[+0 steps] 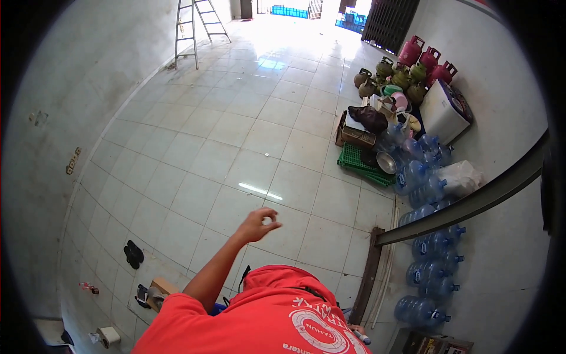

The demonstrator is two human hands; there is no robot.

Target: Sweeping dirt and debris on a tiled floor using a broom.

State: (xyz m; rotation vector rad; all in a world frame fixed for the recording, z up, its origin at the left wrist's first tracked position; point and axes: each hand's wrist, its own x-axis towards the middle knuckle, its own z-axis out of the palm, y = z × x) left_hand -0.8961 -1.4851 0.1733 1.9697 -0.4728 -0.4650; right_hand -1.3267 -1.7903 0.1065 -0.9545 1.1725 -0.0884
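Note:
My left arm reaches forward over the tiled floor (259, 141), beyond the red shirt (247, 312) I wear. The fingers of my left hand (258, 226) are curved, with a gap between thumb and forefinger, and I see nothing in it. At the lower right, the shirt hides most of my right hand (355, 328). A short grey-blue tube-shaped thing (362, 338) shows against it, and its kind is unclear. Down to the left, close to my left sleeve, are a cardboard box (164, 286) and a small dark item (142, 293).
Blue water jugs (427, 274) line the right wall behind a metal post (371, 271). Farther up are green crates (359, 160), a white cabinet (439, 112) and gas cylinders (407, 74). A ladder (194, 29) stands far left; black sandals (134, 254) lie nearer.

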